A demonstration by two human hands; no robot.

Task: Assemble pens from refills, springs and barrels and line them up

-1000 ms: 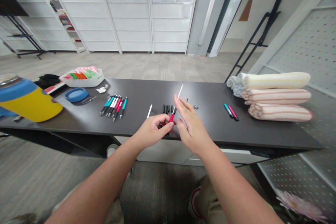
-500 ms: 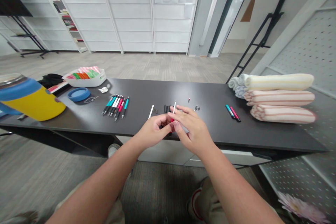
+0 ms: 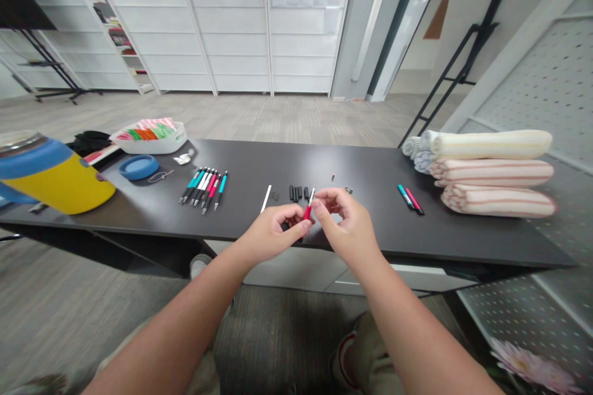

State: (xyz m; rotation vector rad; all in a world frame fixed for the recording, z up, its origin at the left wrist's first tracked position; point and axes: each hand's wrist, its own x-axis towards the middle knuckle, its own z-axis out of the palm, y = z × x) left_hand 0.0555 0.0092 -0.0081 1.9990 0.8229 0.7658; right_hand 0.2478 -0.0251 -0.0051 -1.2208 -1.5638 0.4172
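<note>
Above the table's front edge, my left hand point(image 3: 273, 233) is closed on a red pen barrel point(image 3: 307, 212), which points up and away from me. A thin whitish piece point(image 3: 312, 195) stands out of its upper end. My right hand point(image 3: 345, 222) is right beside that end, fingers curled and thumb close to the index finger; whether they hold a small part is hidden. Just beyond the hands lie several short black grips point(image 3: 295, 193). A white stick point(image 3: 265, 198) and small dark bits point(image 3: 275, 196) lie to their left. Small metal bits point(image 3: 349, 190) are partly behind my right hand.
Assembled pens point(image 3: 204, 186) lie in a row on the dark table point(image 3: 250, 160). A teal and a red barrel point(image 3: 410, 199) sit right, near rolled towels point(image 3: 493, 170). Left are a yellow-blue tumbler point(image 3: 60, 176), blue lid point(image 3: 139, 166) and white basket point(image 3: 155, 145). A tiny red-tipped piece point(image 3: 333, 177) lies farther back.
My right hand has drawn back to the right and its flat fingers have curled. The white stick that stood high above the red barrel now shows only a short end.
</note>
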